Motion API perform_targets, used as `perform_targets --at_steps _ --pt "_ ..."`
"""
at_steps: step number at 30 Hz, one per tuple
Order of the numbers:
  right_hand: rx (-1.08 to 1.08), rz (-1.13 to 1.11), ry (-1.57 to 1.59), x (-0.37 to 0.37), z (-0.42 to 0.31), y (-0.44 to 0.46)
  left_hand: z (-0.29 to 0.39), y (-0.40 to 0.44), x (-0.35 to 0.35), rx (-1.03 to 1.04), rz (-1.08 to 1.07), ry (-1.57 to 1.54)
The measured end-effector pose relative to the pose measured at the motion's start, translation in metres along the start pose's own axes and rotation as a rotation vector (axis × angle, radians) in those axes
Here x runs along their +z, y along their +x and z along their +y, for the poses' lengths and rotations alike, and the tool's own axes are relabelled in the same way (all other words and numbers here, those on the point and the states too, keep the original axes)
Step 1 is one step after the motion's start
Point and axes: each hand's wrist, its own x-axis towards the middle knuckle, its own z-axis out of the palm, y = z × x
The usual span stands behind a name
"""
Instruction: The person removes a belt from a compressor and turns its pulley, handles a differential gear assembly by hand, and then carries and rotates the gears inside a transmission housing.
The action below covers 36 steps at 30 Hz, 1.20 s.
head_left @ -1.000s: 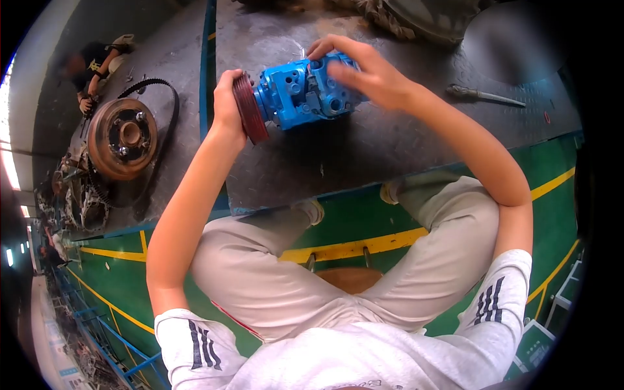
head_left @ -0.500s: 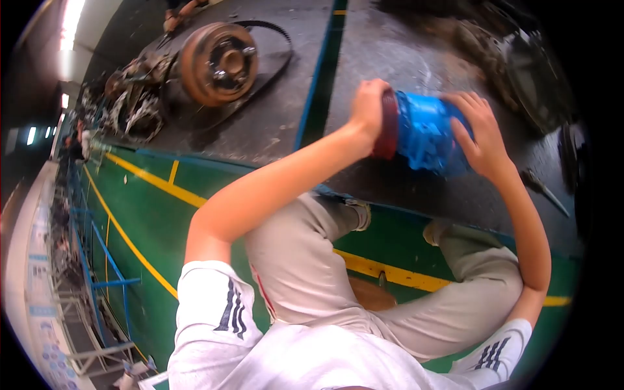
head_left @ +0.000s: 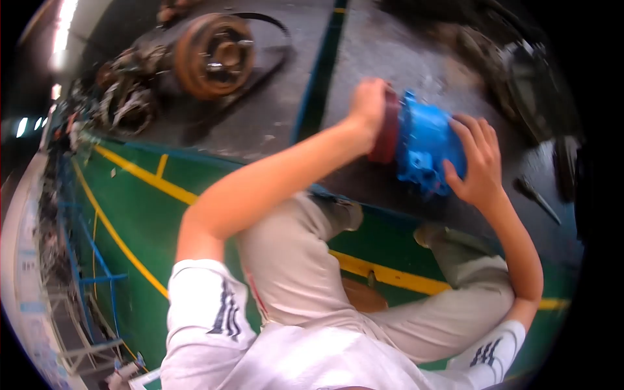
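Observation:
A blue cast housing (head_left: 429,144) with flanges and small lugs is held on its side over the dark workbench. At its left end sits a dark red, ridged round part (head_left: 387,130), close against the blue housing; a narrow dark line shows between them. My left hand (head_left: 369,107) is closed around the far left side of the red part, its fingertips partly hidden. On the blue housing's right end lies my right hand (head_left: 480,155), fingers curved over it and thumb toward me, gripping it. Motion blur softens both parts.
A rusty brake drum (head_left: 214,57) and a black belt (head_left: 276,23) lie on the bench at left, near a metal assembly (head_left: 133,107). A tool with a thin shaft (head_left: 538,200) rests at right. Another person's hand (head_left: 172,10) shows at the top left.
The blue housing has turned and its near side has dropped slightly toward me, widening the dark line beside the red part. My right hand has moved with it. The view has shifted slightly.

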Motion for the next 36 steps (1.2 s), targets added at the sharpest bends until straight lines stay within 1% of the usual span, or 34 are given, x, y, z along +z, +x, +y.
perform_targets --at_steps 2,3,4,5,6,8,9,10,12,13,14,16,17,20,22,23,25,26,28,30,34,36 --pt "-0.021 0.012 -0.003 0.006 0.009 -0.003 0.007 -0.001 0.001 -0.071 -0.006 0.037" --pt "-0.036 -0.01 0.032 0.004 0.013 -0.002 0.004 0.003 -0.003 -0.071 -0.044 0.008" --pt "-0.051 -0.025 0.077 0.002 0.017 -0.001 0.013 -0.011 0.002 -0.039 -0.002 0.104" --pt "-0.063 -0.024 0.147 -0.003 0.023 0.002 0.009 -0.007 -0.002 -0.041 -0.042 0.085" --pt "-0.043 -0.036 0.136 -0.003 0.032 0.0 0.016 -0.015 0.002 -0.058 -0.018 0.11" --pt "0.125 -0.035 0.225 -0.002 0.046 -0.001 0.015 -0.018 0.002 -0.021 -0.041 0.11" --pt "0.145 -0.041 0.143 -0.006 0.048 0.001 0.015 -0.017 0.001 -0.014 -0.043 0.131" --pt "0.155 -0.048 0.133 -0.013 0.05 0.001 0.014 -0.017 -0.001 -0.007 -0.059 0.133" --pt "0.321 -0.338 0.302 -0.032 0.055 0.002 0.013 -0.014 -0.004 0.0 -0.092 0.165" --pt "0.379 -0.406 0.387 -0.044 0.057 0.006 0.016 -0.019 -0.003 0.019 -0.082 0.215" --pt "0.398 -0.414 0.373 -0.048 0.06 0.007 0.016 -0.019 -0.005 0.053 -0.093 0.258" --pt "0.314 -0.463 0.487 -0.053 0.07 0.003 0.012 -0.005 -0.018 0.095 -0.194 0.287" --pt "0.286 -0.385 0.471 -0.046 0.073 -0.002 0.012 0.0 -0.023 0.143 -0.24 0.33" --pt "0.375 -0.46 0.47 -0.048 0.076 -0.008 0.02 0.0 -0.03 0.248 -0.368 0.515" --pt "0.395 -0.448 0.514 -0.045 0.077 -0.013 0.021 -0.008 -0.027 0.339 -0.358 0.535" --pt "0.392 -0.466 0.522 -0.044 0.077 -0.013 0.023 -0.012 -0.026 0.333 -0.36 0.54" --pt "0.387 -0.482 0.541 -0.044 0.077 -0.012 0.028 -0.017 -0.025 0.375 -0.402 0.723" --pt "0.367 -0.485 0.536 -0.045 0.074 -0.013 0.031 -0.021 -0.027 0.362 -0.396 0.729" --pt "0.352 -0.48 0.532 -0.049 0.07 -0.014 0.038 -0.022 -0.028 0.388 -0.459 0.829" --pt "0.272 -0.468 0.492 -0.052 0.065 -0.014 0.038 -0.026 -0.03 0.408 -0.466 0.843" --pt "0.318 -0.521 0.492 -0.057 0.062 -0.01 0.041 -0.029 -0.028 0.417 -0.465 0.922" --pt "0.16 -0.437 0.319 -0.057 0.056 -0.01 0.04 -0.03 -0.027 0.429 -0.467 0.95"
